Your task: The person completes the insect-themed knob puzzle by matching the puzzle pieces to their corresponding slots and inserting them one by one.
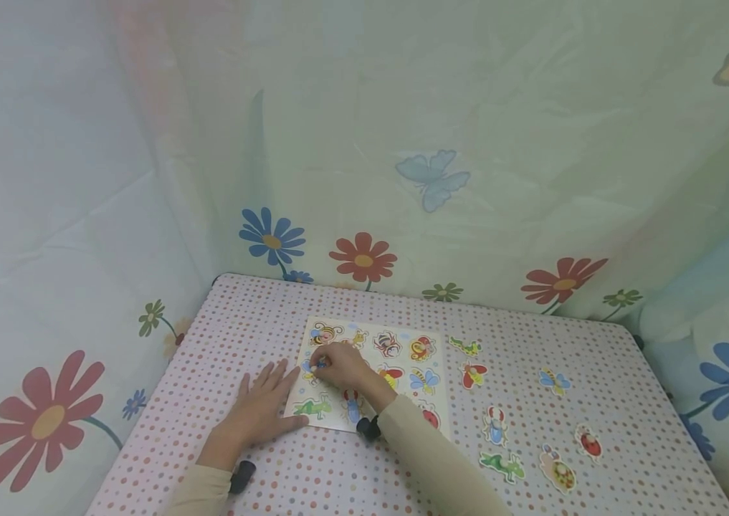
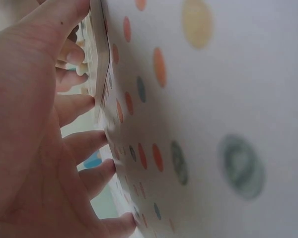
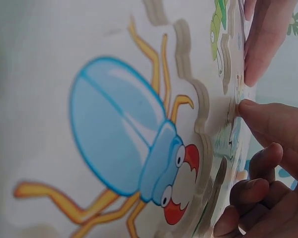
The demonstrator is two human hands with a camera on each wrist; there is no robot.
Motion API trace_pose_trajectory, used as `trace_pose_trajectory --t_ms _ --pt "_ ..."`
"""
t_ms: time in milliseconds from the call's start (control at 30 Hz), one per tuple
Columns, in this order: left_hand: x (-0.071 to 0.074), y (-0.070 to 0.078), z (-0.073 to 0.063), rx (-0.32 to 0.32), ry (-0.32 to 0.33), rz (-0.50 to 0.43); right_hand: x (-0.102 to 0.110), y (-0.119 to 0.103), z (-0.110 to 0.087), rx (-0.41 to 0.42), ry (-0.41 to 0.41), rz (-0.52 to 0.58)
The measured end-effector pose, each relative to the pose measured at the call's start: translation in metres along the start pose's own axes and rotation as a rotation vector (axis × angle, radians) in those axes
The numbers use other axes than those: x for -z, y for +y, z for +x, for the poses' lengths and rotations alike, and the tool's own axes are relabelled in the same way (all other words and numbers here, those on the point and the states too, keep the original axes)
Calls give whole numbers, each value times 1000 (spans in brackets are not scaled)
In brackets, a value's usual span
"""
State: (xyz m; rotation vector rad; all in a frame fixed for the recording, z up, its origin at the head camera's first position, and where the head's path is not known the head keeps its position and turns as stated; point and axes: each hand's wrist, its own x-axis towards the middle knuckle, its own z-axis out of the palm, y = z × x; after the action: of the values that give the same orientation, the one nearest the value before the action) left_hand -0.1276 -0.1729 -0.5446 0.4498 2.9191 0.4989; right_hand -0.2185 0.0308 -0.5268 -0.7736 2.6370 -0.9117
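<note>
A white wooden puzzle board (image 1: 364, 414) with cut-out pictures of insects lies on the table. My left hand (image 1: 265, 405) lies spread at the board's left edge, its thumb by the near left corner and its other fingertips on the cloth. In the left wrist view, the thumb side of the left hand (image 2: 35, 114) touches the board's edge (image 2: 100, 54). Over the left of the middle row, my right hand (image 1: 345, 365) pinches a small blue-and-yellow insect puzzle piece (image 1: 309, 373), largely covered by the fingers. A blue beetle picture (image 3: 119, 124) shows sharply in the right wrist view.
Several loose insect pieces lie right of the board, among them a beetle (image 1: 496, 426), a grasshopper (image 1: 502, 466), a snail (image 1: 558, 469), a ladybird (image 1: 588, 443) and a blue-winged insect (image 1: 554, 381). Flower-printed curtains (image 1: 364, 143) hang behind the dotted table (image 1: 629, 387).
</note>
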Motion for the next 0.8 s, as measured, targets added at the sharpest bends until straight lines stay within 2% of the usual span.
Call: trace_pose_trajectory --t_ms 167,267,567,800 --pt "-1 0 1 4 -4 2 2 1 -3 -4 15 18" --pt "-2 -1 1 7 -2 7 11 -1 -8 9 54 41" --pt "1 1 2 16 -14 8 43 -5 -36 73 182 56" --pt "0 1 2 16 -18 8 57 -4 -56 70 248 57"
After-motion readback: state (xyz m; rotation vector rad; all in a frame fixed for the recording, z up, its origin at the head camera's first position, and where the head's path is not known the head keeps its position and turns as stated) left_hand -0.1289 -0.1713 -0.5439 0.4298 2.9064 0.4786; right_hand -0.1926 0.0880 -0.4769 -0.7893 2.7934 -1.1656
